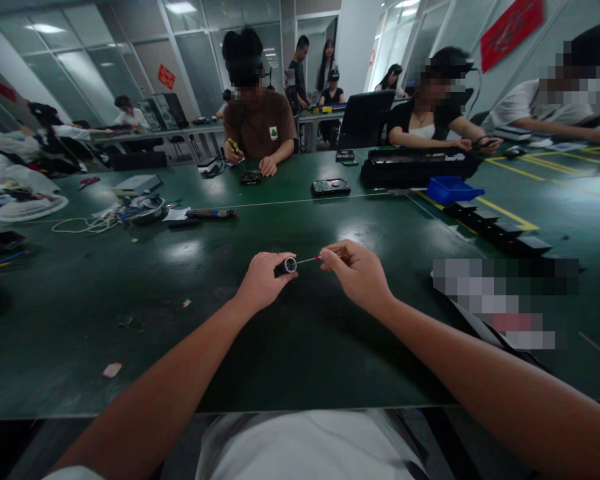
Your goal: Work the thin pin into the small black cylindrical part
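Note:
My left hand point(264, 279) is closed around a small black cylindrical part point(291, 265), whose round end with a pale ring faces me. In my right hand point(359, 272) is a screwdriver point(309, 260); its thin metal shaft points left, and a red bit shows by my fingers. Most of its handle is hidden by the hand. The shaft's tip reaches the side of the round end, but I cannot tell if it touches. Both hands are above the middle of the green table point(260, 360).
Across the table a person point(260, 120) handles a small dark device. A hard drive point(331, 187) lies ahead of my hands. To the right are a blue bin point(451, 190) and a row of black boxes point(495, 227). Cables point(143, 208) and a long dark tool point(211, 214) lie left.

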Action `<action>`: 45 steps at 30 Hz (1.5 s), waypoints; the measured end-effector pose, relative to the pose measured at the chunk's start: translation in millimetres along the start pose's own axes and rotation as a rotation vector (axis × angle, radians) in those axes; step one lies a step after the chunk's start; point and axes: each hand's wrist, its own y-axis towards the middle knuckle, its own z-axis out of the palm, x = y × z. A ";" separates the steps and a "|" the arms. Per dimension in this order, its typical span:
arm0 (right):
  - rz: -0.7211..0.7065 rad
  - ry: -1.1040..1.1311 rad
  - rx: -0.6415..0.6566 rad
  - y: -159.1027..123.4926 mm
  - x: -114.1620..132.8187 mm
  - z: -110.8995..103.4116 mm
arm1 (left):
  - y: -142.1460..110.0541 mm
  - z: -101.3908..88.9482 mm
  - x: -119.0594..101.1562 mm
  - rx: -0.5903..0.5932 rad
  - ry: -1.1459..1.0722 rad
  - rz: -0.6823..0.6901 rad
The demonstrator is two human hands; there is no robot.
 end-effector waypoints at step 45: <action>0.231 0.416 -0.107 17.6 -26.0 3.2 | 6.6 -0.3 3.6 0.034 0.051 0.032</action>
